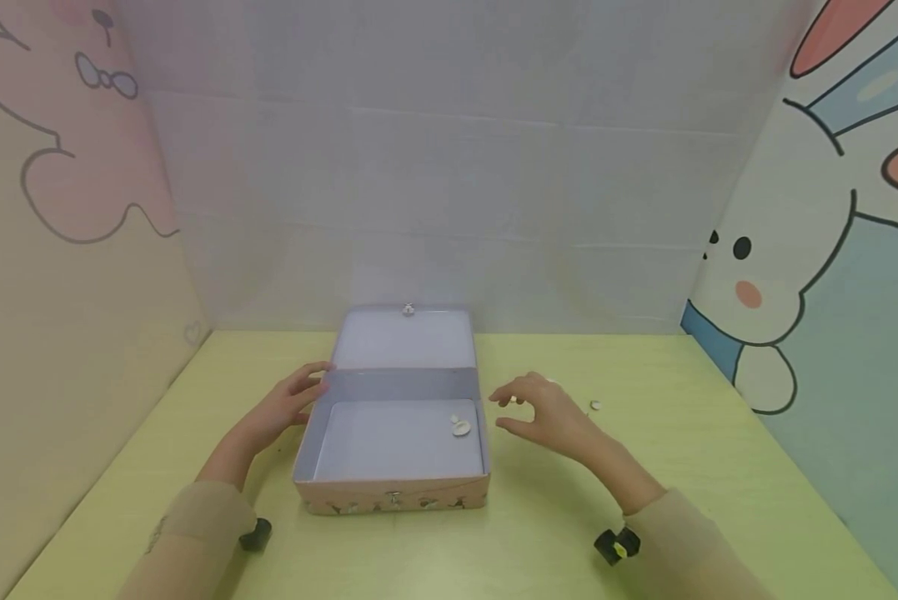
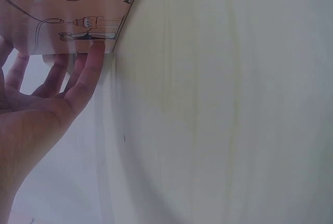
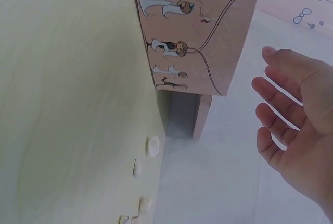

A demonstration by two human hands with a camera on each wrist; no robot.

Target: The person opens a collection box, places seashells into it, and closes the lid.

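A pink tin box with drawn figures on its sides stands on the table, its lid tipped back. Inside, toward the right, lie small whitish pieces. My left hand is at the box's left side; in the left wrist view its fingers touch the printed wall. Just off the right side, my right hand is held in the air, thumb and fingers apart. In the right wrist view that hand holds nothing and is clear of the box wall.
Several small whitish round pieces lie on the yellow-green table to the right of the box, one piece beyond my right hand. A pale wall rises behind the lid, and cartoon-printed panels flank the table.
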